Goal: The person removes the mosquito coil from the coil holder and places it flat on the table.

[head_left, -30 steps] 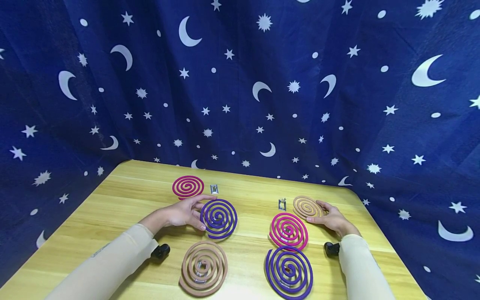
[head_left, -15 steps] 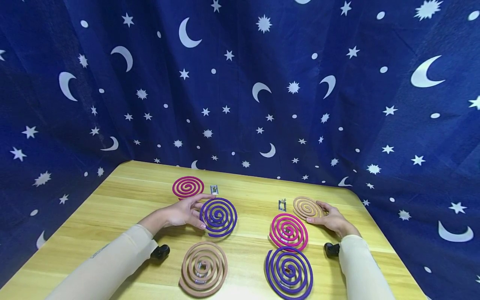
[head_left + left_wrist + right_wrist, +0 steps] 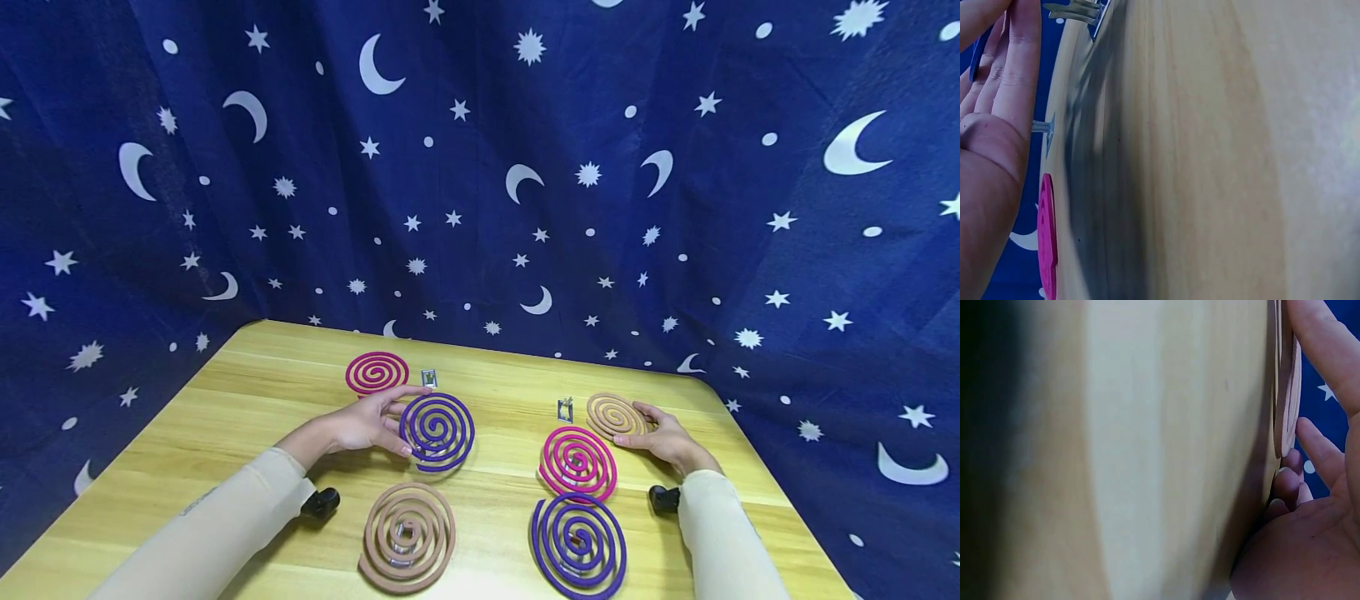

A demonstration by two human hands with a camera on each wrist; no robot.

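Observation:
My left hand [image 3: 363, 425] pinches a purple mosquito coil [image 3: 435, 427] by its left edge, thumb below and fingers above. The coil is raised over a small metal stand [image 3: 1077, 11], which shows through its rings in the head view. My right hand [image 3: 670, 439] holds a light-brown mosquito coil [image 3: 615, 417] at its right rim, between thumb and index finger. That coil lies low, close to the table; in the right wrist view, its edge [image 3: 1285, 419] sits right at my fingers, the other fingers curled near the wood.
A magenta coil [image 3: 377, 372] lies back left, near a bare metal stand [image 3: 428, 378]. Another bare stand [image 3: 565, 409] is right of centre. Pink [image 3: 576, 461], purple [image 3: 580, 539] and brown [image 3: 408, 527] coils sit over stands nearer the front. A starry curtain [image 3: 480, 167] borders the table [image 3: 495, 542].
The purple coil in my left hand has risen slightly, moving a little away from the front. My right hand and its coil have stayed put.

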